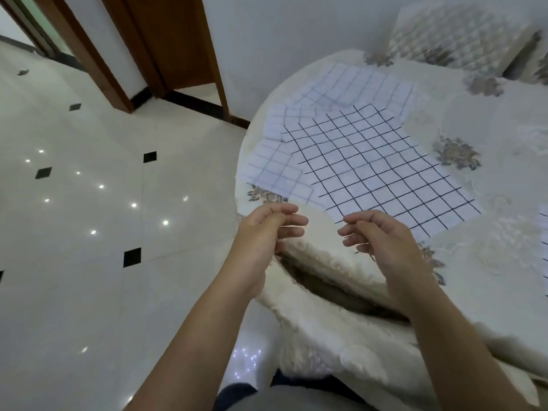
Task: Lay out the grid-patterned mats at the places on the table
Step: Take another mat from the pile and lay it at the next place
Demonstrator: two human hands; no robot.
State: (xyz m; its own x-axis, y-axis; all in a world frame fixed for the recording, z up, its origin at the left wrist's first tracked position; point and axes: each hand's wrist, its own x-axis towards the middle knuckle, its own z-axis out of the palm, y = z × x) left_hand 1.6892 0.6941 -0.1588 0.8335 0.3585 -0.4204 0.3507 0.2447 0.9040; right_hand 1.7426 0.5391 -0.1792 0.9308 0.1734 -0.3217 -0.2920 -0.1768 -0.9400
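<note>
Tile floor point(89, 203) pale, black diamonds | left hand point(264, 232) above table rim, fingers loosely curled, thumb against forefinger, holding nothing | bold-lined grid mat point(370, 167) flat on floral tablecloth point(489, 114), overlapping faint-lined mats point(355, 81) | right hand point(385, 241) fingers loosely curled at the mat's near corner, contact unclear

Left hand point(267, 229) and right hand point(382, 238) hover, loosely curled, beside the dark-grid mat point(379, 167) overlapping paler mats point(370, 84)

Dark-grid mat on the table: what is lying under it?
Under the dark-grid mat, paler-grid mats stick out at its left and far edges, on the flowered cloth. How many there are, and how far they reach beneath, is covered.
</note>
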